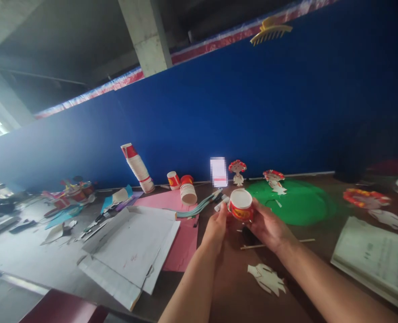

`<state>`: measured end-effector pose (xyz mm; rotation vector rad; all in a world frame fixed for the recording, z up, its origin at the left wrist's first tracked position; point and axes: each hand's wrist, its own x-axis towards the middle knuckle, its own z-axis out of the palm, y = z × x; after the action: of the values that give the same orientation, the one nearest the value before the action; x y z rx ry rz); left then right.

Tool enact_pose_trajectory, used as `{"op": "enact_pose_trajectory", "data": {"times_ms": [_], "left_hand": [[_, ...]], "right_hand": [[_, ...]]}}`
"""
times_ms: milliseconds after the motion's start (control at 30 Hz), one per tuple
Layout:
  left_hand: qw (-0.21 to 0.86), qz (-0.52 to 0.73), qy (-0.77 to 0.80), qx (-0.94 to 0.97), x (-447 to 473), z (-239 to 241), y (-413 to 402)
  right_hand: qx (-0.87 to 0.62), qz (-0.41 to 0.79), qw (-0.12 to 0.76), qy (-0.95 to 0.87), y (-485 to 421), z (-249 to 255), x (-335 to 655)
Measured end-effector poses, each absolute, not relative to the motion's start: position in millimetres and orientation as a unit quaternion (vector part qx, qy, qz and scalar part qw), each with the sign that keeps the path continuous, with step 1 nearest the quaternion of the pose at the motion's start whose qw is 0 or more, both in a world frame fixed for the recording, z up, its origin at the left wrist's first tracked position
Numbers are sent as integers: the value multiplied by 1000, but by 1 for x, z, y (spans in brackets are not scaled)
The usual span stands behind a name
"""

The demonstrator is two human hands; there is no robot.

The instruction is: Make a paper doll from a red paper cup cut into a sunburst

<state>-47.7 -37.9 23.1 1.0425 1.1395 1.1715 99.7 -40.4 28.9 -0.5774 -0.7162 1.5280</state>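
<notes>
The red paper cup (242, 212) I see is held between left hand (216, 225) and right hand (270, 225) above the worktop (230, 278), near a green disc (303, 205).

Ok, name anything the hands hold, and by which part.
A round, red paper cup with yellow print, held by its sides between left hand and right hand.

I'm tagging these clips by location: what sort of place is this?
Probably a makeshift craft area, perhaps in an unfinished building: it shows a bare concrete pillar, stacked paper cups and a cutout figure.
</notes>
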Motion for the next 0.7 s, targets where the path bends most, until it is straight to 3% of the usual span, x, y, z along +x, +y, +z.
{"op": "enact_pose_trajectory", "data": {"times_ms": [200,700], "left_hand": [[676,518,341,398,-44,23,-37],[735,558,266,279,-46,22,-43]], "right_hand": [[-230,702,624,-254,-38,22,99],[-293,696,615,-228,-35,19,101]]}}
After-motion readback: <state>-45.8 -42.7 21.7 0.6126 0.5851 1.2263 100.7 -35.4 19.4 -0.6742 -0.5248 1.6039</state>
